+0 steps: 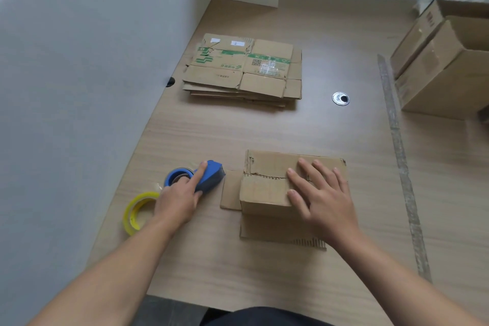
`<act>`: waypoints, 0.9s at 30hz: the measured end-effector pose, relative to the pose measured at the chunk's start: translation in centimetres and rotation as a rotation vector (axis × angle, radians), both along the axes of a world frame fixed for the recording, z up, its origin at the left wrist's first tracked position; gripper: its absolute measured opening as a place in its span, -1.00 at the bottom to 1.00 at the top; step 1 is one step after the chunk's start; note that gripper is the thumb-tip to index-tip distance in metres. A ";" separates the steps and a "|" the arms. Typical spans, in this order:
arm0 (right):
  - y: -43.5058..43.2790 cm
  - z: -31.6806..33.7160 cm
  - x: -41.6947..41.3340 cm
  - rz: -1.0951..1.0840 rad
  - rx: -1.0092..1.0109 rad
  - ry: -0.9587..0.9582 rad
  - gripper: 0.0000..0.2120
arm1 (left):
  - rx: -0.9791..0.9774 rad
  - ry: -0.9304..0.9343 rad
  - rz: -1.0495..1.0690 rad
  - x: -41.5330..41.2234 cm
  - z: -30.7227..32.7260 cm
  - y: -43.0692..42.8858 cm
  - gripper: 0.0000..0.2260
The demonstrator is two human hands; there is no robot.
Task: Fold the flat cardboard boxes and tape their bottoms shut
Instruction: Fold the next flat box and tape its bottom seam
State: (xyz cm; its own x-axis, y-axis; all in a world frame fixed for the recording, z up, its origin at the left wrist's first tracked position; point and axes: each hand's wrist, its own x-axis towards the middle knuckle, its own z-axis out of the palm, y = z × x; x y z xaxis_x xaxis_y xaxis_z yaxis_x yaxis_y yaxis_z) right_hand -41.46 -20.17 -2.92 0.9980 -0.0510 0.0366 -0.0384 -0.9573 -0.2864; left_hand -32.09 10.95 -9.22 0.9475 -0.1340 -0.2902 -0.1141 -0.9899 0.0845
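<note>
I see the wooden desk (264, 130) first, with the stack of flat boxes (243, 69) at its far side. The folded box (267, 188) sits at the desk's near middle, my right hand (321, 193) pressed flat on top, fingers spread. Just left of that box, my left hand (180, 198) grips the blue tape dispenser (209, 177), index finger stretched along it.
</note>
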 end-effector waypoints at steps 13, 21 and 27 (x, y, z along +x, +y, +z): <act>-0.4 0.3 0.3 0.005 0.016 0.030 -0.45 | -0.068 -0.097 0.028 0.4 1.0 -0.9 -0.30; -2.4 0.6 1.9 0.041 0.187 0.087 -0.55 | -0.359 -0.435 -0.316 1.0 10.7 -1.3 -0.33; -3.2 1.7 1.4 -0.019 0.693 -0.037 -0.64 | -0.204 -0.530 -0.938 -0.6 12.3 -5.2 -0.57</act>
